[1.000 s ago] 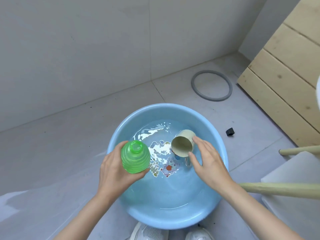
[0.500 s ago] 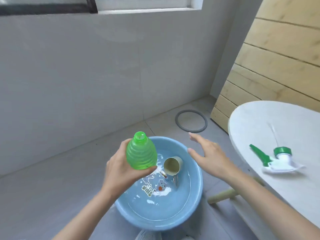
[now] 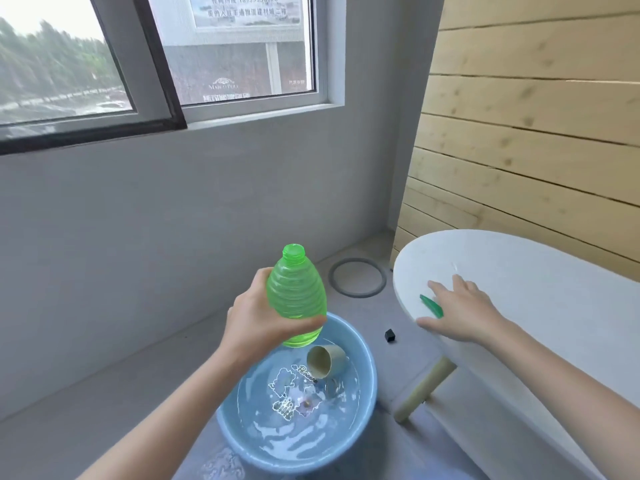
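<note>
My left hand (image 3: 256, 320) grips a green ribbed plastic bottle (image 3: 294, 289) with no cap, held upright above the blue basin (image 3: 367, 386). The basin stands on the floor with water in it, and a beige cup (image 3: 325, 361) lies on its side in the water. My right hand (image 3: 460, 310) reaches over the white round table (image 3: 540, 289) with fingers spread, covering most of a green and white spray head; only the green trigger tip (image 3: 431, 305) shows. Whether the hand touches the spray head is hidden.
A grey ring (image 3: 356, 277) lies on the tiled floor by the wall, and a small black piece (image 3: 390, 336) lies between basin and table. The table has pale wooden legs (image 3: 422, 389). A wooden plank wall (image 3: 536, 133) rises on the right, a window (image 3: 156, 53) on the left.
My view has lifted from the basin toward the wall and window. My right hand left the cup and moved right onto the table over the spray head. The left hand raised the bottle upright.
</note>
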`<action>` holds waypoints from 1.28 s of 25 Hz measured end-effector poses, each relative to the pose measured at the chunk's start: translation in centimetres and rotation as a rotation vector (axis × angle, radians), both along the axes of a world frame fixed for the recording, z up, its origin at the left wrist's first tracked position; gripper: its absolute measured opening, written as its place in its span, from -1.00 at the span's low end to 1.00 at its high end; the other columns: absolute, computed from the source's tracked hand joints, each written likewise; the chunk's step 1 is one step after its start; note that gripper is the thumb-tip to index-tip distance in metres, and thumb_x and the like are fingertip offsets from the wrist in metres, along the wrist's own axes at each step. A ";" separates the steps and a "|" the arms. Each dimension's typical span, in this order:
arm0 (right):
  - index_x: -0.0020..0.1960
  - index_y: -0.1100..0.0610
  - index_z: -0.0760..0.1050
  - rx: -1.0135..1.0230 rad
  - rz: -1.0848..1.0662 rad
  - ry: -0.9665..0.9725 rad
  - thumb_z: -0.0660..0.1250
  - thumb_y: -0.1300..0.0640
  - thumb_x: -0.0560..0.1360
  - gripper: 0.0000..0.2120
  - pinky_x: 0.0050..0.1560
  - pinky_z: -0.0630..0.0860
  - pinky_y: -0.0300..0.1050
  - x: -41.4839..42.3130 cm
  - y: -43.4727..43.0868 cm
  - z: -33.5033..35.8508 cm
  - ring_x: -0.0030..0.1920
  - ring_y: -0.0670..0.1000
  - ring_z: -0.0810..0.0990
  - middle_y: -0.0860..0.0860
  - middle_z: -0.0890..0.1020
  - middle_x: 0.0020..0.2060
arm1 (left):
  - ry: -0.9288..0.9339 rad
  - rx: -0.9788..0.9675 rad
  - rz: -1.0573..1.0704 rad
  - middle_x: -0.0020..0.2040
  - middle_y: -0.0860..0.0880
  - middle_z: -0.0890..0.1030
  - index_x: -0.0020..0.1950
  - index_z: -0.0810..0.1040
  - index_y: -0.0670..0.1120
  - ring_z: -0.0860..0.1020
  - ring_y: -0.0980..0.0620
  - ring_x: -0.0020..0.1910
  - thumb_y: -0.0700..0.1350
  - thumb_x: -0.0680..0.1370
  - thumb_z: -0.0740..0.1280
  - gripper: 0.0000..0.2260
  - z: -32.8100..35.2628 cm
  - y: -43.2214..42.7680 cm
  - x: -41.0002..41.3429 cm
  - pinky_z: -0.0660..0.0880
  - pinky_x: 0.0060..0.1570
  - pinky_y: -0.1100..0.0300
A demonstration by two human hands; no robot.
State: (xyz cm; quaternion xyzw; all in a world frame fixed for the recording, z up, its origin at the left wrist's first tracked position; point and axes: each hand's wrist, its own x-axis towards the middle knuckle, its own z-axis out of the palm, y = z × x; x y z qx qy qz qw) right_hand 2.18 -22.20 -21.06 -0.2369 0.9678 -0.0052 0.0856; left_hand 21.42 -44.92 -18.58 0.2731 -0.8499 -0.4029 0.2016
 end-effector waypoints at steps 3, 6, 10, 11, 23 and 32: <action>0.26 0.04 0.38 -0.033 -0.013 -0.013 0.19 -0.29 0.47 -0.48 0.15 0.35 -0.01 -0.1 1.2 -0.8 0.30 0.19 0.29 0.13 0.36 0.27 | -0.015 0.004 0.003 -0.07 0.28 0.56 0.10 0.39 0.21 0.52 0.20 0.03 0.31 -0.04 0.46 -0.27 0.7 0.9 0.1 0.47 0.08 0.12; 0.20 0.06 0.43 -0.094 0.004 -0.013 0.23 -0.32 0.44 -0.46 0.11 0.38 -0.03 0.1 2.0 -0.9 0.30 0.15 0.28 0.10 0.35 0.25 | -0.020 -0.008 0.017 -0.07 0.27 0.56 0.09 0.39 0.20 0.53 0.20 0.01 0.31 -0.05 0.46 -0.27 1.2 1.7 0.3 0.48 0.05 0.14; 0.35 0.04 0.35 -0.155 0.059 -0.099 0.34 -0.30 0.39 -0.35 0.20 0.38 -0.05 0.2 3.2 -0.5 0.34 0.11 0.28 0.04 0.32 0.33 | -0.017 -0.011 0.031 -0.08 0.25 0.57 0.08 0.39 0.20 0.53 0.19 0.01 0.32 -0.05 0.46 -0.27 1.4 2.1 0.5 0.48 0.05 0.12; 0.32 0.04 0.39 -0.162 0.088 -0.089 0.35 -0.28 0.39 -0.38 0.18 0.39 -0.07 0.1 3.4 -0.6 0.30 0.09 0.33 0.02 0.38 0.29 | -0.017 -0.010 0.031 -0.08 0.24 0.57 0.08 0.39 0.20 0.53 0.19 0.01 0.32 -0.04 0.46 -0.27 1.3 2.2 0.5 0.48 0.05 0.12; -0.09 0.05 0.62 -0.978 0.188 -0.290 0.31 -0.26 0.44 -0.63 -0.04 0.53 -0.07 4.8 -2.6 8.3 -0.16 -0.11 0.55 0.03 0.62 -0.20 | 0.063 0.100 0.083 -0.05 0.23 0.56 0.09 0.38 0.20 0.51 0.17 0.04 0.20 0.03 0.53 -0.32 1.4 1.3 1.1 0.48 0.06 0.13; 0.05 0.30 0.49 -1.532 0.252 -0.913 0.33 0.01 0.41 -0.62 -0.06 0.61 -0.18 9.5 -10.2 16.7 0.00 0.09 0.60 0.24 0.55 0.06 | 0.175 0.124 0.248 -0.16 0.26 0.45 0.11 0.31 0.16 0.41 0.09 -0.04 0.04 0.20 0.60 -0.37 2.2 -2.0 3.0 0.28 -0.06 0.23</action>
